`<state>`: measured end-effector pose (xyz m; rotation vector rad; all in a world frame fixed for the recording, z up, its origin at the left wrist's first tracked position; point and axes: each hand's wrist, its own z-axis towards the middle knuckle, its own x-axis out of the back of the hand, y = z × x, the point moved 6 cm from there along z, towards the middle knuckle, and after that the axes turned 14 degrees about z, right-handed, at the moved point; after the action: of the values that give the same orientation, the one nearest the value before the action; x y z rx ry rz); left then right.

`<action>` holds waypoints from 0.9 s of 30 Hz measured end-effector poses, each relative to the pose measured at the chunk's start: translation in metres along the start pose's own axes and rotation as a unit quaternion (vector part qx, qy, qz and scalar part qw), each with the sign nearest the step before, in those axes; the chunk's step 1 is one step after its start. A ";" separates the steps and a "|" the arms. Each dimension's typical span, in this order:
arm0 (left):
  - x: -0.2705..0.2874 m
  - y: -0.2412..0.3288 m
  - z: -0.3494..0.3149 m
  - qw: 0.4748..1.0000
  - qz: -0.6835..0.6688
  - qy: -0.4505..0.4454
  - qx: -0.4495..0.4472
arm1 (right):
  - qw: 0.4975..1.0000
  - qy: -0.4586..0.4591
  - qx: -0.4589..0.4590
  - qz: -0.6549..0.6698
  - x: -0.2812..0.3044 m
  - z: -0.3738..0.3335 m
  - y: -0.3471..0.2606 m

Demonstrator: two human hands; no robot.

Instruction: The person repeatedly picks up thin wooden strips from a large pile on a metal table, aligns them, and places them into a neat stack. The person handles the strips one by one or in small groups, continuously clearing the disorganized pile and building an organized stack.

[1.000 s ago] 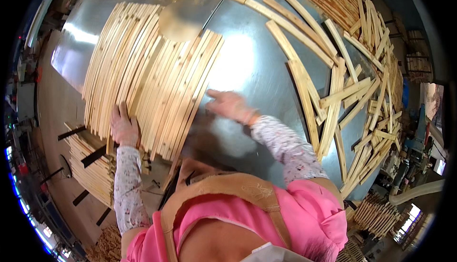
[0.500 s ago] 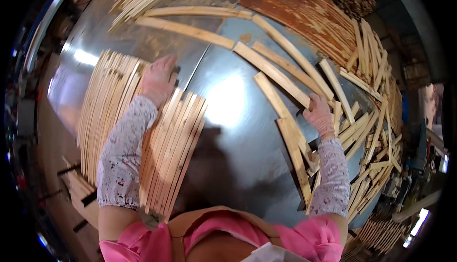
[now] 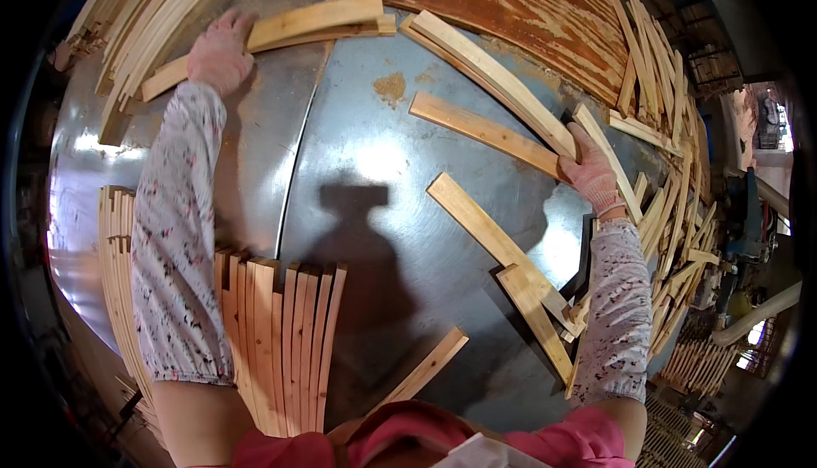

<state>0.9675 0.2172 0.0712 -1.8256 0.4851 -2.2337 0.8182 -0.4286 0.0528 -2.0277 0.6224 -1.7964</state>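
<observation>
My left hand (image 3: 219, 49), in a pink glove, reaches far across the metal tabletop (image 3: 374, 170) and presses on a long pale wooden slat (image 3: 315, 19) near the far edge. My right hand (image 3: 589, 170), also gloved, grips the near end of another long slat (image 3: 489, 132) lying at an angle on the right. A thicker slat (image 3: 494, 81) runs beside it. Both forearms wear speckled white sleeves.
A neat row of slats (image 3: 285, 332) lies side by side near my body, with another stack (image 3: 115, 272) at the left edge. Loose slats (image 3: 494, 238) are scattered mid-right. A heap of slats (image 3: 672, 170) lines the right rim. A rusty brown board (image 3: 511, 0) lies at the back.
Both arms have stretched farther out across the table. My left hand left the near row and reached a far slat. My right hand moved up and took hold of a slat's end.
</observation>
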 end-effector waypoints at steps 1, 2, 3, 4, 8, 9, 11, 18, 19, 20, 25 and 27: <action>-0.012 -0.010 0.008 0.999 0.027 0.029 0.012 | 1.000 -0.010 0.004 -0.011 0.002 0.001 -0.009; -0.027 -0.012 0.014 0.999 0.013 -0.030 0.028 | 1.000 -0.013 0.000 -0.027 0.008 -0.004 -0.010; -0.035 -0.019 0.017 0.995 0.005 -0.090 0.047 | 0.999 -0.025 0.032 -0.033 0.010 -0.009 -0.013; -0.043 -0.025 0.015 0.986 -0.002 -0.151 0.066 | 0.997 -0.043 0.026 -0.063 0.007 -0.019 -0.011; -0.024 -0.011 0.009 0.988 -0.061 -0.141 0.024 | 0.991 -0.062 -0.009 -0.114 0.011 -0.047 0.001; -0.013 -0.015 0.003 0.995 -0.032 -0.090 0.001 | 0.992 -0.059 -0.016 -0.108 0.010 -0.040 0.005; 0.049 -0.002 -0.001 0.996 -0.040 -0.074 0.014 | 0.995 -0.066 -0.038 -0.071 0.021 -0.036 -0.003; 0.224 0.041 -0.092 0.820 -0.539 -0.190 0.020 | 0.935 -0.243 -0.090 0.242 0.038 -0.111 -0.094; 0.252 0.069 -0.119 0.702 -0.662 -0.262 0.002 | 0.941 -0.204 -0.110 0.247 0.042 -0.133 -0.086; 0.260 0.090 -0.148 0.601 -0.752 -0.270 0.017 | 0.943 -0.175 -0.122 0.254 0.042 -0.156 -0.083; 0.294 0.208 -0.311 0.429 -0.854 -0.288 0.060 | 0.634 -0.184 -0.289 0.693 -0.038 -0.338 -0.133; 0.264 0.276 -0.388 0.414 -0.845 -0.323 0.101 | 0.524 -0.156 -0.296 0.783 -0.108 -0.409 -0.114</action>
<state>0.5229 -0.0896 0.1364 -2.9803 -2.6842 -1.0458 0.4127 -0.2652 0.0756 -0.8945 2.1055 -0.0373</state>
